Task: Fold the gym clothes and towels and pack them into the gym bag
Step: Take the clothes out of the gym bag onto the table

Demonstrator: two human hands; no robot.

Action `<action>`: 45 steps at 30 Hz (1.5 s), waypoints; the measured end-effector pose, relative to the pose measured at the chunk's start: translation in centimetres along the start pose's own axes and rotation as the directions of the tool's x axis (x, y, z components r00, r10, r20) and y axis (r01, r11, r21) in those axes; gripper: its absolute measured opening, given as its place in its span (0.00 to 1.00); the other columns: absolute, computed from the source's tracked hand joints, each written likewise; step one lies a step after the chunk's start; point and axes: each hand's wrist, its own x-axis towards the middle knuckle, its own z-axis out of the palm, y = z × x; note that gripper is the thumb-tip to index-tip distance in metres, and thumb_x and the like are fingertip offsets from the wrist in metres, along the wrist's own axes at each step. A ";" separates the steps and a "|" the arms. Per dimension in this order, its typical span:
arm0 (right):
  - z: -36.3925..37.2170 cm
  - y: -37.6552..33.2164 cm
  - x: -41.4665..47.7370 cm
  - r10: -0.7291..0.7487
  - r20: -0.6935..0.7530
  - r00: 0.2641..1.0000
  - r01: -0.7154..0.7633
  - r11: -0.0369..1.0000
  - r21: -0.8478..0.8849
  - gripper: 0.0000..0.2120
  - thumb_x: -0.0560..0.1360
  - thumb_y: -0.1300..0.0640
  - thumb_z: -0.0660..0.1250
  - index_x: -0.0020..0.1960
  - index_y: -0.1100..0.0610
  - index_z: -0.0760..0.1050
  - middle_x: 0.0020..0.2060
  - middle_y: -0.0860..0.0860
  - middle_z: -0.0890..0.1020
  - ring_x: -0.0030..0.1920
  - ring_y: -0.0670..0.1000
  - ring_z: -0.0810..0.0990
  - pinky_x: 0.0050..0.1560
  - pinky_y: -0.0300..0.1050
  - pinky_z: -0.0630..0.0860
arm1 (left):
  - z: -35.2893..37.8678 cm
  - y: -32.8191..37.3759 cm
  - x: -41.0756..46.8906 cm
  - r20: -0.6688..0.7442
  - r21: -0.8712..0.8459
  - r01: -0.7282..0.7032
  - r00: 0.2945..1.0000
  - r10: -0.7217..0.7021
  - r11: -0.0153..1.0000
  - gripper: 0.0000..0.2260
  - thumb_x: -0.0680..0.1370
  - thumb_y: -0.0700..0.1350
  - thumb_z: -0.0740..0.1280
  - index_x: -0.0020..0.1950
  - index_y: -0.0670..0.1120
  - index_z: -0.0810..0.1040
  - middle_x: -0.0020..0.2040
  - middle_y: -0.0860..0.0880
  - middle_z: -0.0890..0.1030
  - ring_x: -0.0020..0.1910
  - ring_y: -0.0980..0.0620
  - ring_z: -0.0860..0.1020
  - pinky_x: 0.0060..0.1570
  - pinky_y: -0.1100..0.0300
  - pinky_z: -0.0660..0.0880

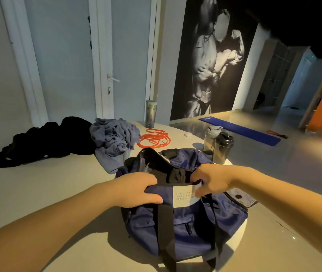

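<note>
A navy gym bag (195, 228) with black straps stands on the white round table (38, 193) in front of me, its top open. My left hand (138, 190) grips the near rim of the bag's opening. My right hand (213, 183) pinches the same rim by the white label. Something black lies inside the opening between my hands. A crumpled blue-grey cloth (113, 138) lies behind the bag, one end hanging toward it. A heap of black clothes (44, 140) lies at the table's far left.
An orange cord (154, 139) lies coiled behind the bag. A tall tumbler (150, 114) stands at the table's far edge. Two shaker bottles (221, 148) stand right of the bag, next to the table edge. A blue mat (240, 131) lies on the floor beyond.
</note>
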 end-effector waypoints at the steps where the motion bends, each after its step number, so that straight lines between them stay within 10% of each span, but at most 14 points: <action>1: -0.5 0.4 -0.2 0.003 -0.048 0.999 -0.004 1.000 -0.008 0.16 0.78 0.45 0.69 0.59 0.55 0.80 0.54 0.48 0.84 0.51 0.52 0.82 0.53 0.49 0.80 | -0.3 -0.2 0.2 -0.030 -0.052 -0.034 0.999 0.033 0.998 0.19 0.78 0.67 0.62 0.49 0.51 0.75 0.49 0.53 0.75 0.48 0.52 0.75 0.51 0.50 0.74; 8: -1.8 1.1 -1.4 0.046 -0.330 0.943 0.037 0.970 0.241 0.10 0.78 0.43 0.69 0.42 0.47 0.77 0.44 0.43 0.83 0.46 0.47 0.83 0.44 0.44 0.81 | -1.0 -0.4 1.0 -0.169 -0.294 0.006 0.984 -0.058 0.956 0.17 0.79 0.61 0.67 0.44 0.48 0.75 0.40 0.48 0.78 0.36 0.50 0.75 0.39 0.56 0.70; 13: 2.0 1.4 -0.4 0.037 -0.345 0.938 -0.008 0.996 0.086 0.17 0.79 0.41 0.67 0.63 0.48 0.76 0.56 0.42 0.79 0.57 0.43 0.75 0.60 0.45 0.73 | 2.6 -1.0 0.5 -0.455 0.020 0.099 0.887 -0.079 0.995 0.14 0.76 0.63 0.69 0.49 0.55 0.72 0.53 0.58 0.76 0.52 0.54 0.73 0.53 0.53 0.72; 16: 5.4 1.2 0.6 0.145 -0.283 0.948 -0.137 0.989 0.048 0.34 0.79 0.39 0.64 0.81 0.43 0.55 0.80 0.49 0.58 0.79 0.54 0.55 0.78 0.59 0.56 | 4.1 -0.8 -0.5 -0.535 0.071 0.189 0.836 -0.123 0.979 0.18 0.74 0.61 0.73 0.59 0.54 0.77 0.72 0.55 0.70 0.72 0.50 0.65 0.69 0.50 0.61; 19: 7.5 -0.5 0.4 0.254 -0.460 0.851 -0.206 0.966 0.154 0.40 0.78 0.33 0.60 0.81 0.39 0.42 0.81 0.47 0.37 0.80 0.56 0.34 0.79 0.61 0.43 | 4.7 0.2 -3.1 -0.672 -0.115 0.265 0.690 -0.271 0.957 0.29 0.73 0.63 0.73 0.71 0.59 0.69 0.80 0.54 0.56 0.79 0.48 0.53 0.75 0.45 0.56; 24: 11.7 -5.1 -1.7 0.379 -0.327 0.866 -0.254 0.896 0.364 0.47 0.70 0.22 0.56 0.79 0.35 0.36 0.77 0.44 0.28 0.77 0.55 0.25 0.77 0.65 0.42 | 8.7 1.3 -6.0 -0.292 -0.372 0.445 0.777 -0.558 0.814 0.50 0.68 0.73 0.67 0.77 0.69 0.36 0.79 0.61 0.30 0.81 0.50 0.37 0.79 0.42 0.52; 45: 12.6 3.7 4.2 0.476 -0.337 0.812 -0.273 0.821 0.502 0.45 0.73 0.26 0.60 0.82 0.43 0.49 0.82 0.52 0.45 0.80 0.60 0.38 0.76 0.71 0.47 | 10.6 1.1 6.4 -0.293 -0.493 0.305 0.824 -0.486 0.815 0.37 0.77 0.65 0.67 0.82 0.58 0.54 0.83 0.55 0.46 0.81 0.45 0.55 0.75 0.39 0.64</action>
